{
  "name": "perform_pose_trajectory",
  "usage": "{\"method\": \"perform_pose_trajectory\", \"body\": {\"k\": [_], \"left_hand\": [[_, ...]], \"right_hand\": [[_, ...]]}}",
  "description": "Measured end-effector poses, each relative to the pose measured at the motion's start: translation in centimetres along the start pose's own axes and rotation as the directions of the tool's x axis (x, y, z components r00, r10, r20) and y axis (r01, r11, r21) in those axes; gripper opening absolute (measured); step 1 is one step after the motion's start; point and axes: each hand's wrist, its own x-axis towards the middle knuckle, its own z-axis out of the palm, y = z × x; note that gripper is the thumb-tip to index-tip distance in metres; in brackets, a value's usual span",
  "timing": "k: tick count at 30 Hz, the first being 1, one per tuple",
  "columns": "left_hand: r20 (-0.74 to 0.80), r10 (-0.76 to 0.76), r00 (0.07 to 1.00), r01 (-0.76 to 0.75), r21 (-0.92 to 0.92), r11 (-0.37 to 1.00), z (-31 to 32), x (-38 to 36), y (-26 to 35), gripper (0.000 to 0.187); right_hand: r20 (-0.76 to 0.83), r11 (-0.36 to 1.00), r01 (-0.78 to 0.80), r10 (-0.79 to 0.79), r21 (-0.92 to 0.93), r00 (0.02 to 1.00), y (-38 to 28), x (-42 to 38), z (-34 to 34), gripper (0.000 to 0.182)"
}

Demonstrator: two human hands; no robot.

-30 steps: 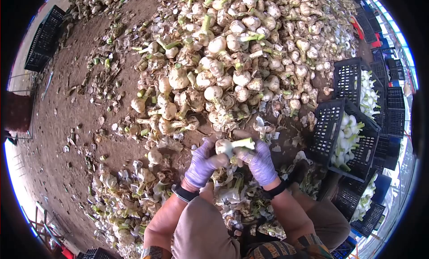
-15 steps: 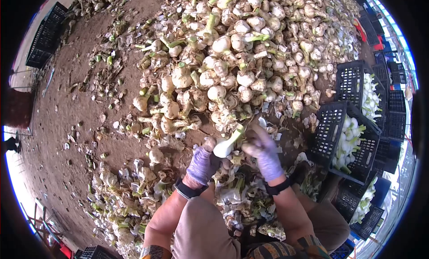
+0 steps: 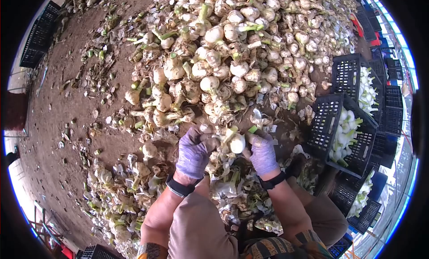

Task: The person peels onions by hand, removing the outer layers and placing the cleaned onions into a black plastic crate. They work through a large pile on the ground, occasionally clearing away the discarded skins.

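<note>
Between my two gloved hands is a white garlic bulb (image 3: pixel 237 144) with a green stalk, its smooth side showing. My right hand (image 3: pixel 262 155) is closed around the bulb's right side and stalk, thumb and fingers bent. On the other side, my left hand (image 3: pixel 192 154) is closed, its fingertips pinching pale skin at the bulb's left. Both hands wear light purple gloves. Just beyond them lies a big heap of unpeeled garlic bulbs (image 3: pixel 209 84), brown-skinned with cut green stalks. Below the hands, loose peelings (image 3: pixel 232 187) cover the ground between my legs.
To the right, black crates (image 3: pixel 325 122) hold peeled white garlic (image 3: pixel 346 136) with green stalks. More dark crates are stacked behind them. Another black crate (image 3: pixel 39 34) stands at the far left on brown soil (image 3: pixel 58 120). A mound of peelings (image 3: pixel 120 192) lies at lower left.
My right hand has come in from the side and closed on the garlic bulb. The bulb has turned and shifted slightly right. My left hand has moved slightly up and left.
</note>
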Motion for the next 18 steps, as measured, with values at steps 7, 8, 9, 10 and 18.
{"method": "perform_pose_trajectory", "body": {"k": [7,8,9,10,18], "left_hand": [[0.440,-0.445,0.780,0.066,0.649,0.758,-1.4,-1.9,3.9,0.019],[0.507,-0.441,0.741,-0.044,0.691,0.721,-2.8,-2.0,2.3,0.025],[0.484,-0.494,0.722,-0.135,0.799,0.586,-4.0,-2.3,1.0,0.022],[0.527,-0.460,0.715,-0.319,0.830,0.457,-4.1,-2.2,0.2,0.024],[0.232,-0.053,0.971,-0.227,0.970,0.087,-0.5,1.2,-3.3,0.025]], "right_hand": [[-0.050,0.926,-0.105,0.131,0.362,0.990,1.4,1.8,-1.9,0.013],[-0.098,0.911,-0.128,0.179,0.392,0.979,1.3,2.1,-2.1,0.012],[-0.144,0.894,-0.151,0.230,0.421,0.962,1.3,2.2,-2.3,0.011],[-0.073,0.931,-0.145,0.179,0.334,0.981,1.0,2.0,-2.7,0.011],[0.014,0.913,0.211,-0.220,-0.348,0.975,4.0,0.1,-3.2,0.013]]}}
